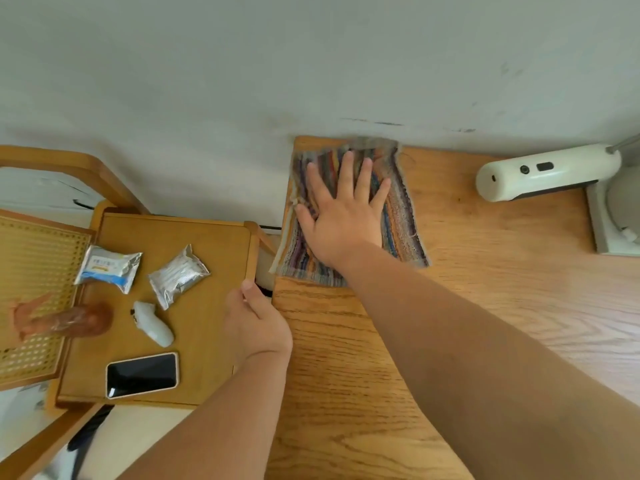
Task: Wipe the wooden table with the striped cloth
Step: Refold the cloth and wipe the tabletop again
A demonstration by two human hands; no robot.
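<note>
The striped cloth (pixel 401 216) lies spread flat at the far left corner of the wooden table (pixel 485 306), against the wall. My right hand (pixel 343 216) presses down on it, palm flat and fingers spread. My left hand (pixel 256 323) rests at the table's left edge, fingers curled around that edge, thumb pointing up.
A lower wooden side table (pixel 214 323) stands left of the table, holding two foil packets (pixel 178 273), a white gadget (pixel 154 323), a phone (pixel 142 375) and a brown plastic wrapper (pixel 69 320). A cream-coloured device (pixel 543 171) lies at the table's far right. The wall runs along the back.
</note>
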